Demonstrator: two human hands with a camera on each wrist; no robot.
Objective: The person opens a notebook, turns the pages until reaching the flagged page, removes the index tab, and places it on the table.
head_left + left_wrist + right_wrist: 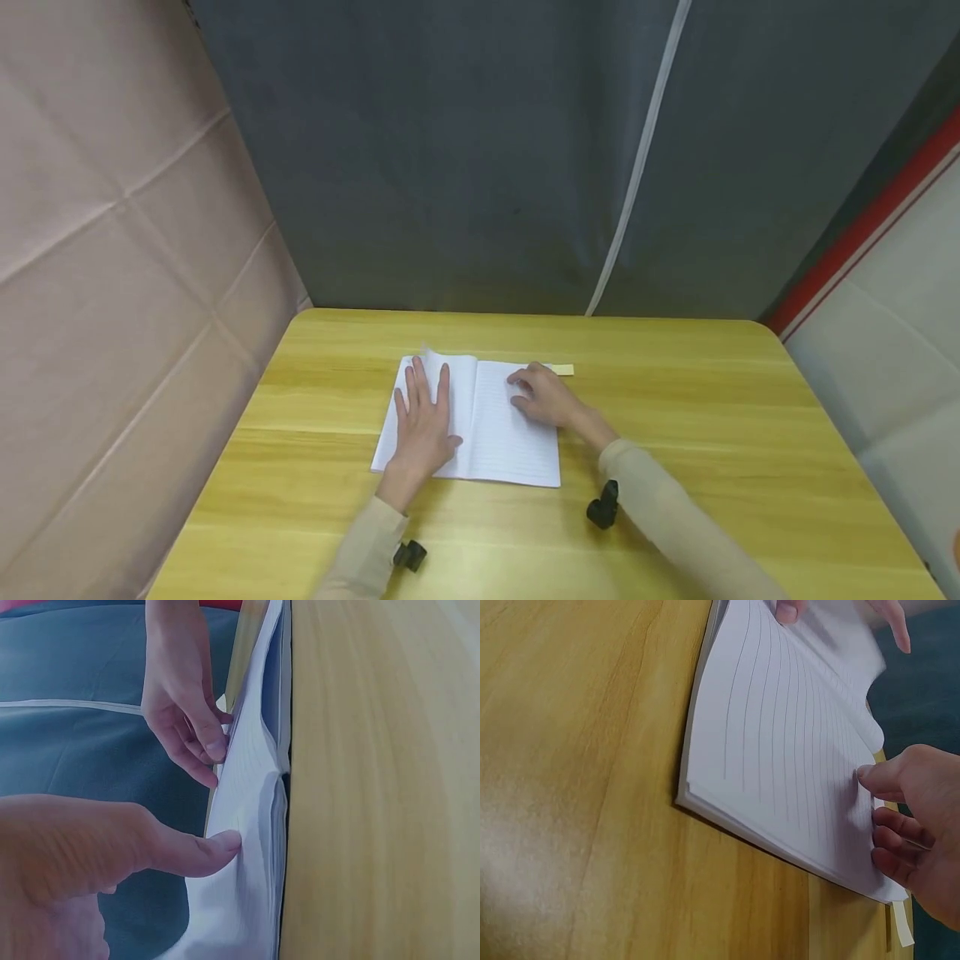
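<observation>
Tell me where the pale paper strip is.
In the head view, the paper strip lies on the table at the notebook's far right corner, beside the right hand.

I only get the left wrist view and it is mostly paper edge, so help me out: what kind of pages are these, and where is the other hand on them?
Observer: The notebook lies open on the table; its pages are ruled with lines, plain in the right wrist view.
Operator: And the right hand?
Observer: The right hand rests at the far outer corner of the right page, fingertips on the paper.
Operator: Anything else near that corner?
Observer: A pale paper strip sticks out past the notebook's far right corner.
</observation>
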